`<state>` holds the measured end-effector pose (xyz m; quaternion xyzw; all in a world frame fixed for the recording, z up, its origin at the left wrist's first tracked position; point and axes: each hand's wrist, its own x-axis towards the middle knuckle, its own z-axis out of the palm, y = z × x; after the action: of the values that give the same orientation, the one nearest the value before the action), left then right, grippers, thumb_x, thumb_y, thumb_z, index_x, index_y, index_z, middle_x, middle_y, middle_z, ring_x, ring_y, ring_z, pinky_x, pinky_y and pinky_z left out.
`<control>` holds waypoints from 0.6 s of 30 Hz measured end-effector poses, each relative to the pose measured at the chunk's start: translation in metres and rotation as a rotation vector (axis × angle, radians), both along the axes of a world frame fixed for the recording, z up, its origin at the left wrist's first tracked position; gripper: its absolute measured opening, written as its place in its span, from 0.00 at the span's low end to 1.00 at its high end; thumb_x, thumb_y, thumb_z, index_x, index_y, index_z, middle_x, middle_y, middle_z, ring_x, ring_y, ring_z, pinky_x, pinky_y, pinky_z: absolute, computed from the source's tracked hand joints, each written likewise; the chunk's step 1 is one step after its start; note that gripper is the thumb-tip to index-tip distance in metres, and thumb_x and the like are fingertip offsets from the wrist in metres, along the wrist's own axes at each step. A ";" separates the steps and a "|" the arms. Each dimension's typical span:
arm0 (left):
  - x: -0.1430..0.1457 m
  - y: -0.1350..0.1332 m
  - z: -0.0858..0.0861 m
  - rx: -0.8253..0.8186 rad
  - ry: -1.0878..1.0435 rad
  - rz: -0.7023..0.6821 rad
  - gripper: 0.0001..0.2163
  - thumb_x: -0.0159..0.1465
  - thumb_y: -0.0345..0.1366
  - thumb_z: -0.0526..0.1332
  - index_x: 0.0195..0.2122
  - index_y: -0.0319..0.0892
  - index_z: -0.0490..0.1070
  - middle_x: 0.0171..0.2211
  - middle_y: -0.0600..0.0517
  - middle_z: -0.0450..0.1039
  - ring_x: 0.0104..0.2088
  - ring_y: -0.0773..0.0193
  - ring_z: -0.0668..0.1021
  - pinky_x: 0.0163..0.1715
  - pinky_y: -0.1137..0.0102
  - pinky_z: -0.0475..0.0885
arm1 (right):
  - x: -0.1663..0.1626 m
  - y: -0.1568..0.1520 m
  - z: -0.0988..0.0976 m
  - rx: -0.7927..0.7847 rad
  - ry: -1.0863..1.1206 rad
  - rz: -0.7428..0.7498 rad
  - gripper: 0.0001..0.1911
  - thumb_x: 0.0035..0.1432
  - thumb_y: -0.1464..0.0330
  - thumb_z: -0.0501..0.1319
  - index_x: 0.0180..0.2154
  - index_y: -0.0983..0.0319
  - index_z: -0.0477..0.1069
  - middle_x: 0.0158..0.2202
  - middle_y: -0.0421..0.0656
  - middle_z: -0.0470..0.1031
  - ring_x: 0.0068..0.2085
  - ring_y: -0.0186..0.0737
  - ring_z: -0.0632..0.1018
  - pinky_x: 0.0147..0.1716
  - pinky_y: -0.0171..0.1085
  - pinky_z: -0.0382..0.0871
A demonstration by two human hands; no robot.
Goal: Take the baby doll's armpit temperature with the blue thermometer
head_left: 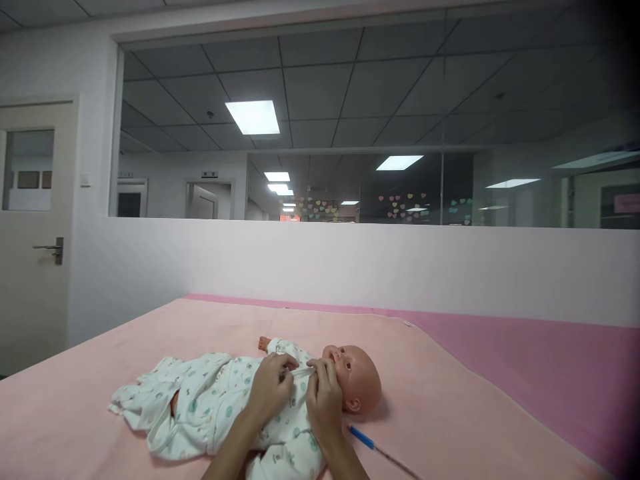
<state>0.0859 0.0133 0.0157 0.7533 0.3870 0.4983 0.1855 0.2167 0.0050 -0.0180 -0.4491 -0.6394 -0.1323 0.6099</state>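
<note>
A baby doll [364, 377] lies on its back with its head toward the right. It wears a white, patterned baby outfit [220, 383], which is spread loose over the legs. At the chest, my left hand [273, 387] has its fingers curled on the cloth. My right hand [324, 397] is beside the doll's chin, its fingertips pinching the outfit's front near the neck. White cloth stretches between both sets of fingers; a fastening there is too small to make out. One small doll hand [264, 343] sticks out of the far sleeve.
A thin stick with a blue end [361, 437] lies near my right forearm. The doll rests on a pink sheet [425, 393] over a darker pink cover [525, 353]. Behind stands a white wall [350, 263] with a long window; a door [30, 287] is at left.
</note>
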 end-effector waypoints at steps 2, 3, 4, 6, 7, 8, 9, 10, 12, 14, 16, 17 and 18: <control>-0.013 0.010 0.002 -0.191 -0.044 -0.153 0.13 0.49 0.29 0.49 0.29 0.40 0.73 0.30 0.50 0.73 0.35 0.61 0.72 0.37 0.68 0.65 | -0.001 0.001 -0.001 -0.002 -0.015 0.017 0.14 0.55 0.78 0.44 0.35 0.60 0.64 0.35 0.43 0.67 0.36 0.36 0.71 0.35 0.35 0.67; -0.019 0.015 0.003 -0.275 -0.062 -0.221 0.13 0.50 0.30 0.49 0.29 0.39 0.73 0.30 0.50 0.74 0.35 0.61 0.72 0.37 0.69 0.65 | -0.001 0.001 -0.001 -0.006 -0.025 0.028 0.14 0.55 0.78 0.44 0.35 0.60 0.64 0.35 0.43 0.66 0.36 0.36 0.71 0.35 0.35 0.67; -0.024 0.018 0.004 -0.339 -0.080 -0.269 0.13 0.50 0.31 0.49 0.29 0.38 0.74 0.31 0.50 0.74 0.35 0.60 0.72 0.38 0.69 0.65 | -0.001 0.001 -0.001 -0.010 -0.034 0.037 0.15 0.55 0.79 0.44 0.35 0.60 0.64 0.35 0.43 0.66 0.35 0.36 0.71 0.34 0.35 0.67; -0.033 0.021 0.004 -0.392 -0.102 -0.319 0.13 0.51 0.32 0.51 0.30 0.38 0.75 0.34 0.50 0.75 0.39 0.59 0.72 0.41 0.68 0.65 | -0.002 0.002 -0.001 -0.017 -0.044 0.047 0.14 0.54 0.79 0.44 0.33 0.60 0.64 0.33 0.42 0.65 0.34 0.35 0.70 0.33 0.34 0.67; -0.037 0.021 0.004 -0.397 -0.106 -0.331 0.13 0.51 0.32 0.52 0.31 0.39 0.76 0.36 0.49 0.74 0.41 0.59 0.72 0.43 0.68 0.64 | -0.003 0.001 -0.001 -0.019 -0.047 0.047 0.14 0.54 0.79 0.44 0.32 0.60 0.64 0.33 0.42 0.65 0.33 0.35 0.70 0.32 0.34 0.67; -0.039 0.020 0.003 -0.397 -0.105 -0.340 0.12 0.51 0.33 0.53 0.31 0.40 0.76 0.40 0.49 0.74 0.44 0.58 0.71 0.45 0.68 0.64 | -0.003 0.001 0.000 -0.018 -0.049 0.044 0.14 0.54 0.79 0.44 0.31 0.61 0.64 0.32 0.42 0.65 0.32 0.34 0.70 0.32 0.33 0.67; -0.041 0.019 0.002 -0.397 -0.102 -0.342 0.11 0.50 0.33 0.55 0.31 0.40 0.76 0.43 0.48 0.72 0.46 0.57 0.71 0.46 0.67 0.63 | -0.004 0.000 0.001 -0.012 -0.054 0.039 0.14 0.54 0.79 0.44 0.30 0.61 0.64 0.31 0.42 0.64 0.31 0.34 0.70 0.31 0.33 0.66; -0.042 0.017 0.001 -0.396 -0.099 -0.340 0.10 0.50 0.32 0.57 0.31 0.40 0.76 0.46 0.47 0.71 0.47 0.56 0.70 0.47 0.67 0.63 | -0.004 -0.001 0.002 -0.003 -0.060 0.035 0.13 0.54 0.79 0.44 0.29 0.61 0.64 0.31 0.42 0.64 0.30 0.34 0.70 0.30 0.33 0.66; -0.042 0.014 -0.001 -0.394 -0.094 -0.315 0.09 0.48 0.32 0.59 0.30 0.40 0.75 0.48 0.46 0.68 0.49 0.55 0.69 0.48 0.65 0.63 | -0.005 -0.002 0.003 0.016 -0.070 0.028 0.13 0.53 0.79 0.45 0.28 0.61 0.64 0.30 0.41 0.64 0.30 0.34 0.69 0.29 0.32 0.65; -0.041 0.012 -0.003 -0.354 -0.102 -0.283 0.08 0.47 0.31 0.59 0.29 0.40 0.75 0.49 0.45 0.68 0.49 0.55 0.69 0.48 0.64 0.64 | -0.005 -0.004 0.005 0.027 -0.070 0.025 0.13 0.53 0.79 0.44 0.28 0.61 0.65 0.30 0.41 0.64 0.29 0.34 0.69 0.29 0.32 0.65; -0.039 0.010 -0.005 -0.292 -0.110 -0.257 0.07 0.48 0.29 0.59 0.27 0.40 0.74 0.49 0.45 0.68 0.50 0.56 0.69 0.49 0.64 0.64 | -0.006 -0.004 0.006 0.027 -0.069 0.023 0.14 0.54 0.79 0.44 0.28 0.61 0.65 0.29 0.42 0.64 0.29 0.34 0.69 0.29 0.32 0.65; -0.039 0.010 -0.005 -0.262 -0.111 -0.247 0.07 0.48 0.28 0.58 0.27 0.41 0.74 0.48 0.45 0.68 0.50 0.57 0.69 0.49 0.65 0.64 | -0.006 -0.005 0.006 0.025 -0.070 0.021 0.14 0.54 0.78 0.44 0.28 0.61 0.65 0.30 0.42 0.64 0.29 0.34 0.69 0.29 0.32 0.65; -0.038 0.009 -0.005 -0.236 -0.111 -0.239 0.07 0.48 0.28 0.58 0.26 0.41 0.73 0.48 0.46 0.68 0.49 0.57 0.69 0.48 0.65 0.64 | -0.006 -0.005 0.006 0.024 -0.073 0.019 0.14 0.53 0.79 0.44 0.29 0.61 0.65 0.30 0.42 0.64 0.30 0.34 0.69 0.29 0.32 0.65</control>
<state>0.0479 0.0226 0.0105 0.7384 0.3395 0.4646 0.3518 0.2107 0.0004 -0.0119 -0.4304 -0.6639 -0.1503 0.5928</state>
